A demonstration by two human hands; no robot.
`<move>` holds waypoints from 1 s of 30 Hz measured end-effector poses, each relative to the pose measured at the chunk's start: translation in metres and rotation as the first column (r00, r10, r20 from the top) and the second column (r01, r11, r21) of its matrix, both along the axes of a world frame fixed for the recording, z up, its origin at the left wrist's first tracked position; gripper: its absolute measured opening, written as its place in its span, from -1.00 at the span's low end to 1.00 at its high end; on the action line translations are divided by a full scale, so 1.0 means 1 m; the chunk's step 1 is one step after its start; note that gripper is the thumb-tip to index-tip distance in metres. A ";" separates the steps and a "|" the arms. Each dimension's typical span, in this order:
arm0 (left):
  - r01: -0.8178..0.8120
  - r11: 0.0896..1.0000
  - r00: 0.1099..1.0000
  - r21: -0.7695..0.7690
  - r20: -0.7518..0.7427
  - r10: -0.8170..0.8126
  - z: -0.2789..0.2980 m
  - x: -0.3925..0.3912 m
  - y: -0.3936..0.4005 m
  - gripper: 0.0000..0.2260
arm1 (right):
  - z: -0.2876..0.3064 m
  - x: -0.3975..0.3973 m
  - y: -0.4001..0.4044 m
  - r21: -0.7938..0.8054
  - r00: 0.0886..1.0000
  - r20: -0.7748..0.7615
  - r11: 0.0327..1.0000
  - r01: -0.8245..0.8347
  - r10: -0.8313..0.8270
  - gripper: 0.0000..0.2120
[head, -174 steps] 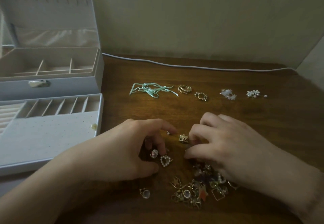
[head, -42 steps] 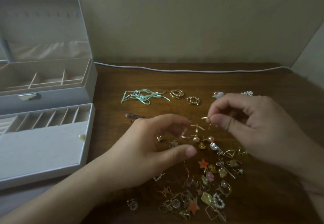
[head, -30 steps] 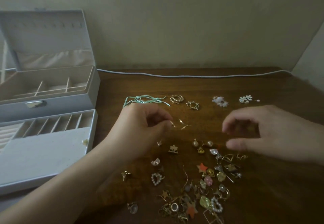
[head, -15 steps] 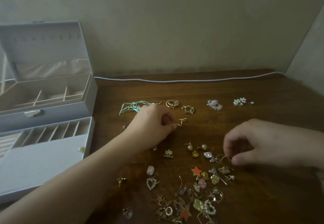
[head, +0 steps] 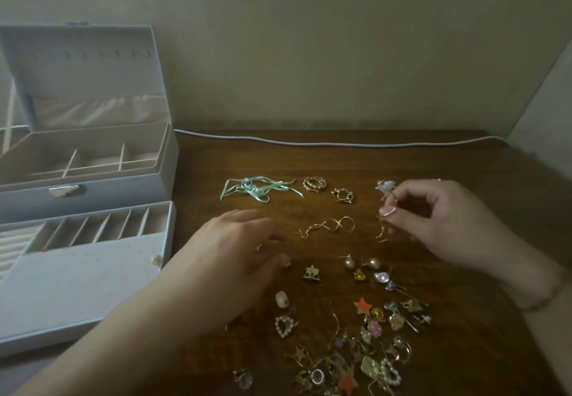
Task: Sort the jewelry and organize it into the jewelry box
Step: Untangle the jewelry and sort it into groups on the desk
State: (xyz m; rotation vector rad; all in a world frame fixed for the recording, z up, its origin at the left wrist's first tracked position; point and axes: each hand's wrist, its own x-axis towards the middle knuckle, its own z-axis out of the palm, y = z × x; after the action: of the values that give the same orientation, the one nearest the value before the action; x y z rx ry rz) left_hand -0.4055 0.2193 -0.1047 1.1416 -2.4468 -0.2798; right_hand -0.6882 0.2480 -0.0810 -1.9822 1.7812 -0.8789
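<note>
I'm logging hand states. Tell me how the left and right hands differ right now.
The left hand lies low over the table with fingers spread and holds nothing; the right hand is raised, fingers curled, pinching a thin gold ring. The left hand is nearer the jewelry box; the right is beside the white flower piece. Both are bare.

The setting is a domestic room, most likely a bedroom or dressing corner, not a workplace. A dark wooden table (head: 433,172) stands pushed against a plain painted wall (head: 309,39), with a grey cable (head: 340,144) running along the table's far edge where it meets that wall. On the table's left end sits an open pale jewelry box (head: 93,179), and loose personal earrings and rings (head: 356,333) lie scattered on its near middle.
</note>
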 end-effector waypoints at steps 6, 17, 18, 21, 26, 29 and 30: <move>0.106 0.991 0.994 0.083 0.013 -0.107 -0.007 -0.006 0.002 -0.68 | 0.015 0.023 -0.033 0.132 0.956 -0.292 0.991 0.023 0.016 -0.91; 0.253 0.955 0.967 0.156 -0.084 -0.242 -0.009 -0.009 0.006 -0.82 | 0.040 0.055 -0.064 0.478 0.865 -0.460 0.877 0.051 0.201 -0.84; 0.256 0.954 0.966 0.157 -0.088 -0.244 -0.008 -0.009 0.006 -0.82 | 0.040 0.055 -0.066 0.496 0.864 -0.456 0.867 0.047 0.214 -0.84; 0.260 0.953 0.965 0.156 -0.084 -0.249 -0.008 -0.009 0.007 -0.81 | 0.039 0.057 -0.069 0.529 0.856 -0.452 0.848 0.031 0.250 -0.85; 0.263 0.953 0.964 0.148 -0.065 -0.256 -0.008 -0.009 0.007 -0.80 | 0.037 0.060 -0.072 0.543 0.868 -0.422 0.840 0.013 0.260 -0.89; 0.267 0.951 0.963 0.155 -0.064 -0.260 -0.007 -0.009 0.007 -0.79 | 0.037 0.058 -0.073 0.530 0.878 -0.403 0.848 -0.005 0.257 -0.88; 0.268 0.951 0.963 0.156 -0.064 -0.261 -0.007 -0.009 0.007 -0.79 | 0.037 0.056 -0.073 0.516 0.885 -0.395 0.857 -0.007 0.245 -0.87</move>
State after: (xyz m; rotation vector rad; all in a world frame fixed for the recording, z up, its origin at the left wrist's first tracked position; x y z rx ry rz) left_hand -0.4141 0.2261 -0.1115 0.8564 -2.5763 -0.5897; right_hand -0.6317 0.1750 -0.0442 -2.0021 1.8235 0.1231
